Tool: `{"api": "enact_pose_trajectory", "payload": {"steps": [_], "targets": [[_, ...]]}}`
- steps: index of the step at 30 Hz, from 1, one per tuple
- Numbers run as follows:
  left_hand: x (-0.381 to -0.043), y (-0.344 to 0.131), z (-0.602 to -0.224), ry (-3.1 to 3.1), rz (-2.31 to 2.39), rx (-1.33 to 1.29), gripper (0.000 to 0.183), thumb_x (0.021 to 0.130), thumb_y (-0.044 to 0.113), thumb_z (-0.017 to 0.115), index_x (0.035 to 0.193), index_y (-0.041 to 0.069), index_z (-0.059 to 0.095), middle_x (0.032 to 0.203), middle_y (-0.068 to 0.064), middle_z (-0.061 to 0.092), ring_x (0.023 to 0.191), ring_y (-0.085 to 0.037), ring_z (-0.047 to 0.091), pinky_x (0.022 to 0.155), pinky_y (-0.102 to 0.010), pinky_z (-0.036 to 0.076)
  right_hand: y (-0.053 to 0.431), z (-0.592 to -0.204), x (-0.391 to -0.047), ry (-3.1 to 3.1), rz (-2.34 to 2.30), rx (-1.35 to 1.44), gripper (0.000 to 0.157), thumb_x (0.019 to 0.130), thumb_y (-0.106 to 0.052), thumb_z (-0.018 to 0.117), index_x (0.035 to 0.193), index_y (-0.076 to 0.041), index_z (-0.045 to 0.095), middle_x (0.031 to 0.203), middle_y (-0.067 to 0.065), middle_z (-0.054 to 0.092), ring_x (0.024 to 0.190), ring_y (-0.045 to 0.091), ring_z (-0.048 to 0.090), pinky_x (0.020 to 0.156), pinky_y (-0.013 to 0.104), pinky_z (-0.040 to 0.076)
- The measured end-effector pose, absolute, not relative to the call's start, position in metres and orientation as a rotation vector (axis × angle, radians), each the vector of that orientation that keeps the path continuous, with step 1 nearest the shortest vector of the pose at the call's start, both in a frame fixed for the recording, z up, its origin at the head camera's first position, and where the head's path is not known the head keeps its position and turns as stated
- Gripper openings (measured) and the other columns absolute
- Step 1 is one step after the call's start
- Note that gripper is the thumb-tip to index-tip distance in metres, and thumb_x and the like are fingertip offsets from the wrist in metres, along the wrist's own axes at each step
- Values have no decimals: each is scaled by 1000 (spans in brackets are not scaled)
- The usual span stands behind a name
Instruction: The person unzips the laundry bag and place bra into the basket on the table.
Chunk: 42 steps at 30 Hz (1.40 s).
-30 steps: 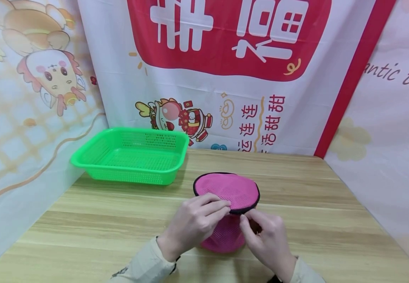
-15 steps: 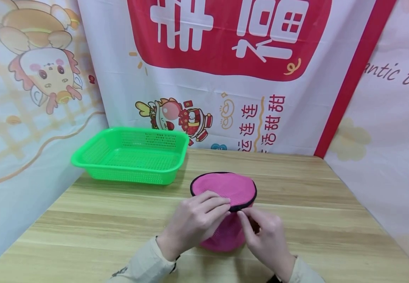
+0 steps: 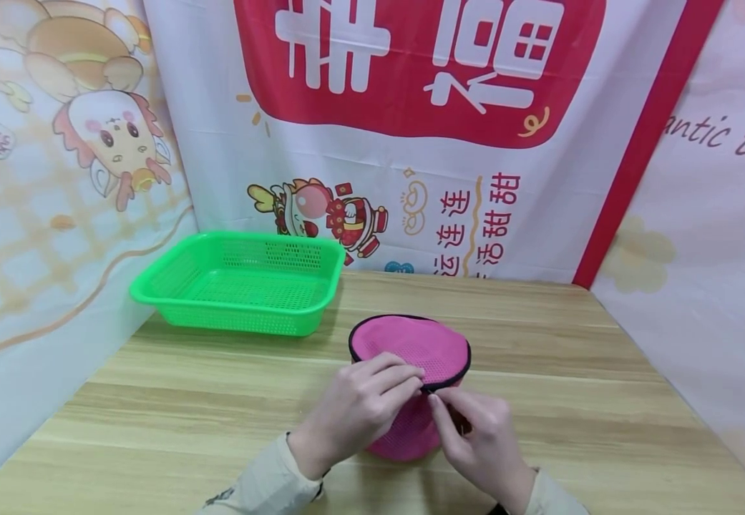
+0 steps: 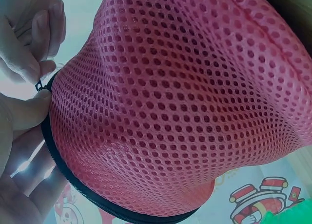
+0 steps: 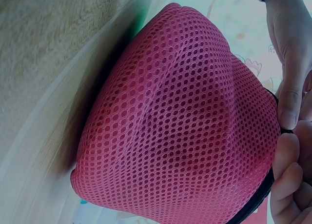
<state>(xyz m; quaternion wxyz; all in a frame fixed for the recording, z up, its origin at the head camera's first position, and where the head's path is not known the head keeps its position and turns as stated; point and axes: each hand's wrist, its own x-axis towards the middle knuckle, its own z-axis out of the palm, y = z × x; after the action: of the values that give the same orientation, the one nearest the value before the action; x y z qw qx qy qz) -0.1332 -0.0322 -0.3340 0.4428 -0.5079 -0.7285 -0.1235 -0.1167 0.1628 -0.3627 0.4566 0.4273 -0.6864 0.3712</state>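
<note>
A round pink mesh bag point(image 3: 404, 429) with a black zipper point(image 4: 78, 185) around its top edge stands on the table; its pink mesh lid point(image 3: 424, 343) lies over the top. My left hand point(image 3: 362, 408) grips the near rim, fingers over the lid and thumb point(image 4: 29, 109) against the black edge. Just right of it, my right hand point(image 3: 478, 436) pinches the small black zipper pull point(image 4: 39, 85) between thumb and forefinger. In the right wrist view, both hands' fingertips meet closely at the rim. Whatever is inside the bag is hidden by the mesh.
A green perforated plastic basket point(image 3: 250, 282) stands at the back left of the wooden table point(image 3: 572, 400). Printed cloths hang behind and on both sides, including a white and red banner point(image 3: 359, 157) at the back.
My right hand has shifted slightly left along the rim, closer to my left hand. The bag's top moved a little left, then partly back right. The left hand stays nearly in place.
</note>
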Motion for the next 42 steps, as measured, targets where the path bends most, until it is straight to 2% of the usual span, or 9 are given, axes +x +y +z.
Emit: {"api": "enact_pose_trajectory", "payload": {"steps": [5, 16, 42], "targets": [[-134, -33, -334, -1794, -301, -1263, 17, 92, 2, 58, 94, 5, 75, 101, -3, 71, 92, -14, 63, 82, -21, 53, 164, -363, -116, -1695, 933, 1039, 18, 94, -8, 60, 79, -2, 68, 60, -9, 50, 50, -4, 40, 42, 7, 32], [-133, -34, -333, -1782, -288, -1243, 25, 96, 2, 51, 96, 5, 75, 102, -3, 71, 91, -14, 63, 81, -22, 53, 162, -356, -113, -1693, 920, 992, 20, 91, -7, 59, 73, -4, 66, 56, -10, 48, 47, -5, 38, 40, 6, 30], [-134, -36, -332, -1793, -293, -1235, 20, 93, 1, 55, 98, 4, 75, 101, -5, 71, 90, -16, 65, 84, -23, 53, 166, -357, -114, -1731, 932, 896, 15, 77, 4, 64, 70, -10, 65, 55, -14, 45, 47, -7, 35, 42, 5, 27]]}}
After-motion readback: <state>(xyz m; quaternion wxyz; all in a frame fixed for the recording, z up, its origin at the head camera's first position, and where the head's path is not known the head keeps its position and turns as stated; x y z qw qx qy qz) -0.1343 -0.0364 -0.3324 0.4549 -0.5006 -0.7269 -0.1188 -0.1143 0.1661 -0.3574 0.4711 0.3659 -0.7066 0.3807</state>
